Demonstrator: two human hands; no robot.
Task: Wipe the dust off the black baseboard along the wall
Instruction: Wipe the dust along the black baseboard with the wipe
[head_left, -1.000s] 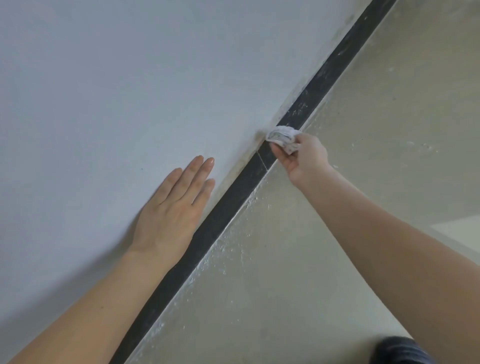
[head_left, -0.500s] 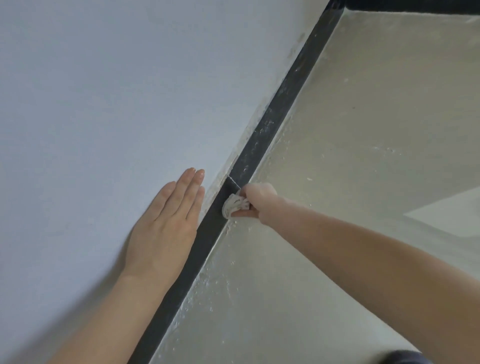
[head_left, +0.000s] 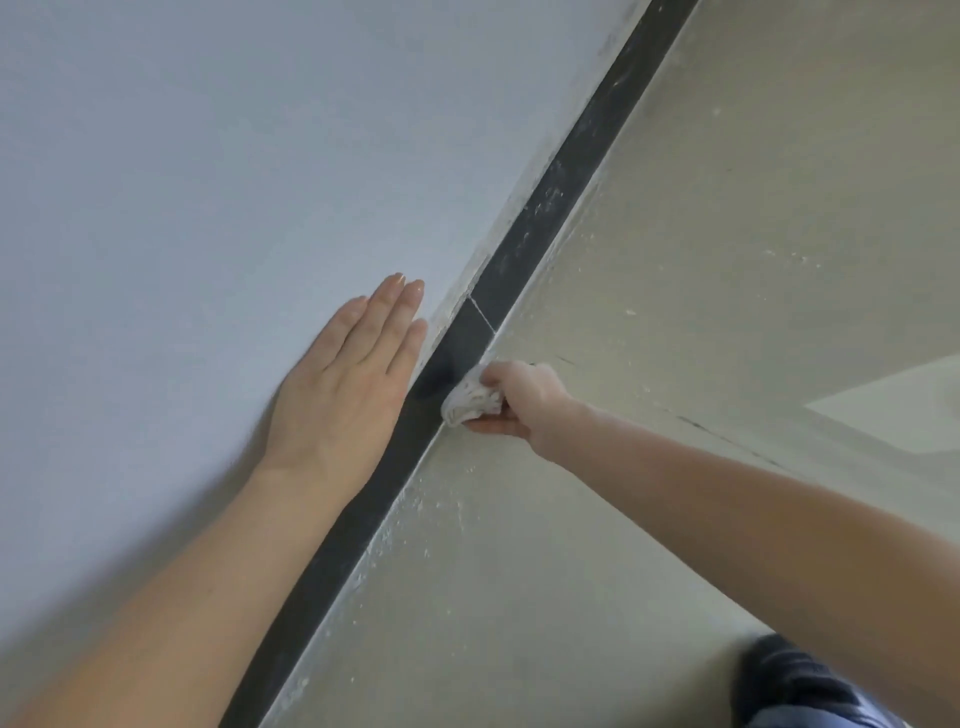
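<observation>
The black baseboard (head_left: 524, 249) runs diagonally from the lower left to the upper right, between the pale wall and the floor. Its far stretch carries white dust specks; a thin joint line crosses it just beyond my hands. My right hand (head_left: 519, 397) grips a crumpled white cloth (head_left: 470, 397) and holds it against the baseboard's lower edge. My left hand (head_left: 348, 384) lies flat on the wall beside the baseboard, fingers straight and together.
The grey-white wall (head_left: 208, 182) fills the left. The beige floor (head_left: 701, 260) on the right has white dust crumbs along the baseboard. A dark shoe (head_left: 789, 680) shows at the bottom right. A brighter patch of light lies on the floor at the right edge.
My right hand slid the cloth along the baseboard from beyond the joint line back towards me, to a spot level with my left hand. My left hand stayed flat on the wall.
</observation>
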